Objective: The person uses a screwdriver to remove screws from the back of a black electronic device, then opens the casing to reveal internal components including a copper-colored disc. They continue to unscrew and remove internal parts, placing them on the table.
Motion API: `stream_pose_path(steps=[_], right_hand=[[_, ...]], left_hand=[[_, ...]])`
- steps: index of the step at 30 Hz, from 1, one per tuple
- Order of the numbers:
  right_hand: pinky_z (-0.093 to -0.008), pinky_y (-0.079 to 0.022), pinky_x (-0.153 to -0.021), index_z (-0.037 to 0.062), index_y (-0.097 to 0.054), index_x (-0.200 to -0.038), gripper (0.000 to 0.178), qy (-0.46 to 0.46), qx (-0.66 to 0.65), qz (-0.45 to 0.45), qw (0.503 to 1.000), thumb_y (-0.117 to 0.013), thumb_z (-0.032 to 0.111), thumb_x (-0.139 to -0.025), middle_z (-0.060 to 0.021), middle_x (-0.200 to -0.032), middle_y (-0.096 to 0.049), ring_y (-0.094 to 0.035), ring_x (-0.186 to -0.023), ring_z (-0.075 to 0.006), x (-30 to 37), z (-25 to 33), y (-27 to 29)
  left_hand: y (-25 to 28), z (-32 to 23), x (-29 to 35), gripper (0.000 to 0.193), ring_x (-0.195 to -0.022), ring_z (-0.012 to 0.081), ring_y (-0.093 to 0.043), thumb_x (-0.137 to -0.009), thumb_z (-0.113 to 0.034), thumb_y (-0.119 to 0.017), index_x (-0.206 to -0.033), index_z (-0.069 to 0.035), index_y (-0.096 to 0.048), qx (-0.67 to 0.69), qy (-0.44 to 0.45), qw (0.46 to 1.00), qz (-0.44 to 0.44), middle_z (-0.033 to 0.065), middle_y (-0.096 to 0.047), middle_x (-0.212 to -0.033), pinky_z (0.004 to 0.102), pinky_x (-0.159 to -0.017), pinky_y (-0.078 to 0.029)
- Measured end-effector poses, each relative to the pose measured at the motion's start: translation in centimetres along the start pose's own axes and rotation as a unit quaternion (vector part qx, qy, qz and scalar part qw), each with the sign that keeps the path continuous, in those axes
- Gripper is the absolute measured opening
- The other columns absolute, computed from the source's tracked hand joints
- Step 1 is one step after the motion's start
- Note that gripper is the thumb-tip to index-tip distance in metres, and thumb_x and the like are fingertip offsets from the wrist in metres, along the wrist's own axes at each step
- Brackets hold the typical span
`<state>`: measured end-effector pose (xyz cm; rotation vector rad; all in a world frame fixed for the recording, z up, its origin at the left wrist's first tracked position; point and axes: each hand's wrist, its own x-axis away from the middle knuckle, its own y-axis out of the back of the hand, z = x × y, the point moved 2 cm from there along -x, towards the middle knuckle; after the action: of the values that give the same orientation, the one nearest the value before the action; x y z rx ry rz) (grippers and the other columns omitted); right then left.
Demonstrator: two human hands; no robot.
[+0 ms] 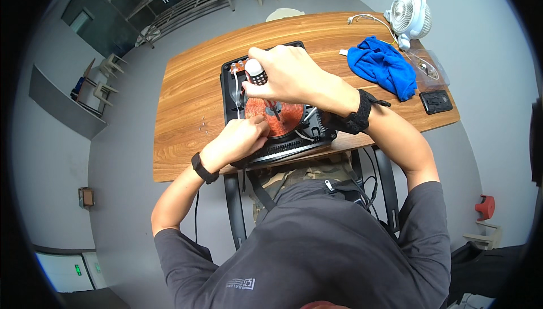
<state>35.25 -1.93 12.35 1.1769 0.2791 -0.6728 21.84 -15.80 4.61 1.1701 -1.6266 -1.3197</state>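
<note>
An opened induction cooker base (pixel 228 101) in black plastic lies on the wooden table in front of me, with a round copper coil (pixel 291 117) showing inside. My right hand (pixel 289 76) is wrapped round the black-and-white handle of a screwdriver (pixel 257 73). The shaft slants down to the middle of the coil; its tip is hard to make out. At the coil's near left edge rests my left hand (pixel 237 138), its fingers curled and pressed together. Whatever those fingers may pinch is hidden. A white wire (pixel 236 91) runs along the inside left of the base.
Several small screws (pixel 203 125) are scattered on the table (pixel 184 94) left of the base. To the right lie a blue cloth (pixel 382 67), a black flat box (pixel 435 102) and a clear plastic tray (pixel 438 71). A white fan (pixel 410 14) stands at the far right corner.
</note>
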Motion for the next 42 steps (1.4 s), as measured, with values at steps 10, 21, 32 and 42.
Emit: stream_pose_path(steps=[10, 21, 32, 42], right_hand=[[-0.0483, -0.058, -0.068, 0.0002, -0.062, -0.094, 0.044, 0.006, -0.017, -0.008, 1.000, -0.071, 0.042, -0.084, -0.0235, -0.074, -0.069, -0.071, -0.071, -0.0421, 0.2, -0.3, -0.2], [-0.0486, -0.058, -0.071, 0.0037, -0.064, -0.100, 0.042, -0.003, 0.011, 0.011, 1.000, -0.073, 0.042, -0.083, -0.0208, -0.078, -0.071, -0.072, -0.078, -0.0406, -0.2, -0.4, 0.0], [-0.0487, -0.057, -0.072, 0.0033, -0.064, -0.101, 0.042, -0.010, -0.001, 0.038, 0.999, -0.072, 0.042, -0.084, -0.0209, -0.078, -0.071, -0.071, -0.079, -0.0405, -0.5, -0.4, -0.1], [-0.0495, -0.055, -0.069, 0.0023, -0.059, -0.093, 0.045, 0.011, -0.039, 0.032, 0.999, -0.074, 0.044, -0.086, -0.0215, -0.076, -0.070, -0.070, -0.076, -0.0417, 0.0, -0.6, 0.4]], left_hand=[[0.4, 0.8, -0.1, 0.009, -0.082, 0.0386, -0.068, -0.080, -0.007, -0.067, -0.088, -0.002, -0.066, 0.038, 0.037, 0.998, 0.019, 0.0171, -0.069, -0.084, 0.0448, -0.074, -0.055], [3.3, 8.7, 2.7, 0.024, -0.078, 0.0329, -0.070, -0.076, 0.002, -0.068, -0.099, -0.001, -0.064, 0.095, 0.131, 0.984, -0.080, 0.0169, -0.069, -0.084, 0.0406, -0.070, -0.056], [-0.9, 15.6, 7.6, 0.014, -0.080, 0.0315, -0.073, -0.080, -0.002, -0.074, -0.094, 0.000, -0.074, 0.029, 0.215, 0.976, 0.018, 0.0179, -0.075, -0.086, 0.0378, -0.076, -0.058], [-1.3, 16.3, 7.8, 0.015, -0.080, 0.0312, -0.072, -0.081, -0.001, -0.074, -0.095, 0.000, -0.072, 0.071, 0.208, 0.976, 0.004, 0.0165, -0.074, -0.086, 0.0374, -0.075, -0.058]])
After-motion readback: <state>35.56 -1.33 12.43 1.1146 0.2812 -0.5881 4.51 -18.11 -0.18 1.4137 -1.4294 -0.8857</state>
